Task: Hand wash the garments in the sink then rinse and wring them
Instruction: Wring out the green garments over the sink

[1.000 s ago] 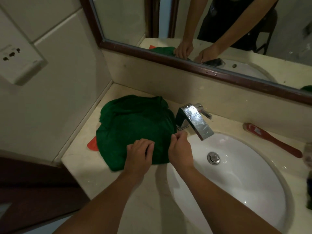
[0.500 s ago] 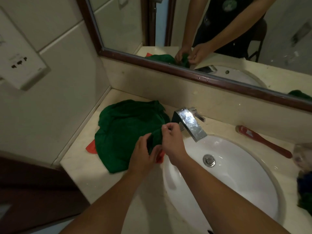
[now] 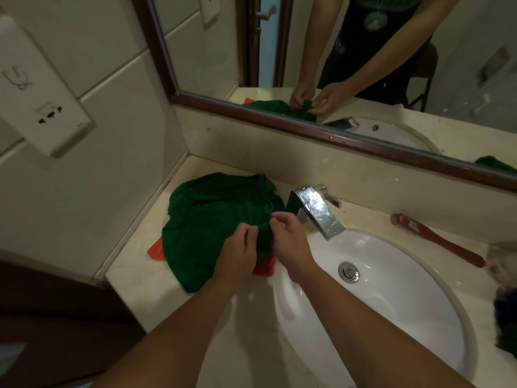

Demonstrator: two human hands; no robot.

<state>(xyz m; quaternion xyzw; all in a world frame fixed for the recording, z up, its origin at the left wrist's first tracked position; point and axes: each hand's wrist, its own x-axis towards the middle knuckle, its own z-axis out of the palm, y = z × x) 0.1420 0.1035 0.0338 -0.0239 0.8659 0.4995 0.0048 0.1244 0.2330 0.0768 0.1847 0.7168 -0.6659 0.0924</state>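
View from above a bathroom sink, looking down along two bare forearms. A dark green garment [image 3: 207, 219] lies crumpled on the pale stone counter [image 3: 156, 298], to the left of the sink [image 3: 391, 317] and just beside the tap [image 3: 319, 210]. None of it is in the basin. An orange-red cloth [image 3: 156, 250] lies under it, showing at its left edge and again below the hands. Both hands meet at the green garment's near right edge. The left hand [image 3: 237, 256] has its fingers curled and pinches a fold of the green fabric. The right hand [image 3: 291, 243] grips the same raised fold between thumb and fingers, right next to the left hand. The white oval basin looks dry, with a metal drain plug [image 3: 348, 271] at its middle. A red-handled brush [image 3: 439, 240] lies on the counter behind the sink. At the far right edge sit blurred things, perhaps more cloth, too unclear to name. A wood-framed mirror [image 3: 212, 51] above the counter reflects the person's arms and both hands on the green fabric. A white socket panel [image 3: 47, 113] is on the tiled left wall.
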